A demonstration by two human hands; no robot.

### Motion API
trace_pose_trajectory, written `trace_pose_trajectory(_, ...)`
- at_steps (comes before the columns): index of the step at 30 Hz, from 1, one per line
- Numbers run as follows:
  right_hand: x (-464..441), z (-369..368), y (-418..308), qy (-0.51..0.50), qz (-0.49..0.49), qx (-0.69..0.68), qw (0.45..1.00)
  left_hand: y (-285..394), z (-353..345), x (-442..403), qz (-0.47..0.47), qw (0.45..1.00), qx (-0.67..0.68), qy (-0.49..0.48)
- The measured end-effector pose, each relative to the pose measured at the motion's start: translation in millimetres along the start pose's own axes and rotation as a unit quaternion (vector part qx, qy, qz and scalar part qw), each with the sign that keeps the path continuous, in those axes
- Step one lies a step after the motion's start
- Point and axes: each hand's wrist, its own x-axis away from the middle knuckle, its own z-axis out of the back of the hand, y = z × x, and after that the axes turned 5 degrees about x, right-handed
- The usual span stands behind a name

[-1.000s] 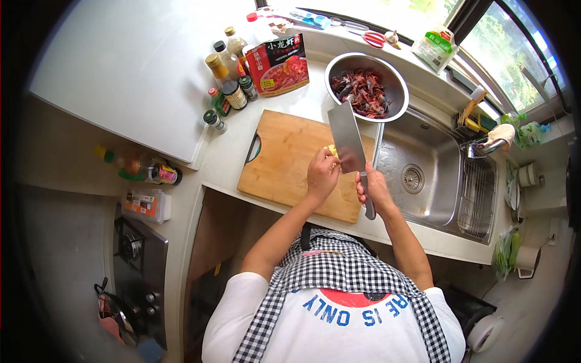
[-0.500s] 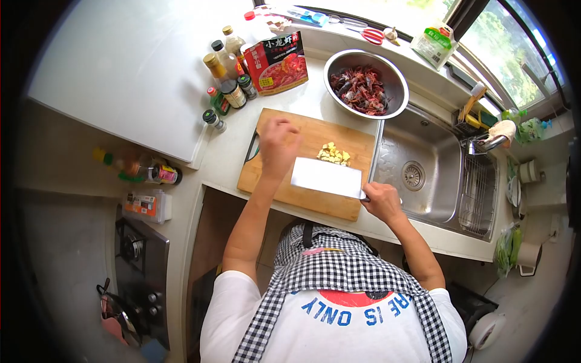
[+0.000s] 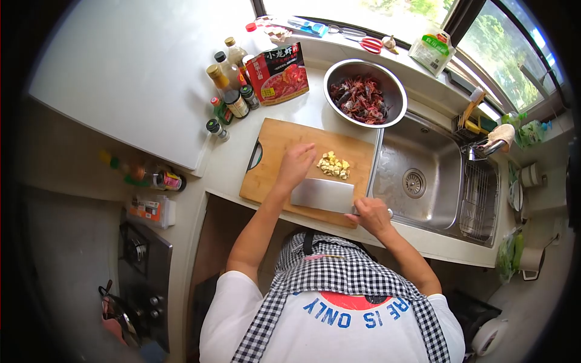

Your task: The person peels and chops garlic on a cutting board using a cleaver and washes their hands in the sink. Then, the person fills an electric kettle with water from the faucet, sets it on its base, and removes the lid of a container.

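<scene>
My right hand (image 3: 371,216) is closed around the handle of a wide-bladed cleaver (image 3: 322,195). The blade lies low over the near part of a wooden cutting board (image 3: 284,139). Just beyond it sits a small heap of chopped pale-yellow pieces (image 3: 333,164), perhaps ginger or garlic. My left hand (image 3: 296,166) is over the board, left of the heap, its fingers drawn together. Whether anything is between those fingers is hidden.
Behind the board stand a steel bowl (image 3: 396,85) of crayfish, a red food packet (image 3: 279,78) and several sauce bottles (image 3: 227,88). A sink (image 3: 433,157) lies to the right, a gas stove (image 3: 145,272) to the lower left. Scissors (image 3: 370,45) rest on the sill.
My left hand has come right and nearer the chopped pieces. The cleaver has drawn slightly toward me and its blade looks darker. The whole view has shifted a little.
</scene>
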Motion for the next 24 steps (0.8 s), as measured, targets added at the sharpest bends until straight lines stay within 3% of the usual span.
trace_pose_trajectory(3,-7.3,-15.5,-10.5,0.001,-0.006,-0.019,1.000,17.4,-2.7,6.4,0.120,0.931,0.342,-0.039)
trace_pose_trajectory(6,-16.2,-26.1,-17.1,0.008,-0.017,-0.034,0.999,22.7,1.7,9.8,0.166,0.735,0.642,-0.144)
trace_pose_trajectory(9,-20.2,-33.8,-18.9,0.002,0.009,-0.036,0.999,27.4,-4.5,16.7,0.177,0.687,0.688,-0.156)
trace_pose_trajectory(13,-17.5,-44.7,-22.6,-0.024,-0.001,-0.050,0.998,30.8,-16.2,22.1,0.186,0.707,0.664,-0.158)
trace_pose_trajectory(16,-13.5,-54.4,-24.5,0.022,-0.005,-0.046,0.999,20.8,-27.7,22.0,0.195,0.816,0.536,-0.097)
trace_pose_trajectory(19,-10.2,-35.0,-21.1,-0.008,-0.023,-0.089,0.996,21.5,-40.0,24.1,0.193,0.872,0.445,-0.067)
trace_pose_trajectory(22,3.6,-6.0,5.5,0.084,-0.021,-0.125,0.988,22.8,-59.4,25.1,0.175,0.922,0.343,-0.049)
trace_pose_trajectory(24,20.9,13.7,37.9,0.018,-0.056,-0.200,0.978,27.1,-77.5,22.5,0.131,0.962,0.230,-0.069)
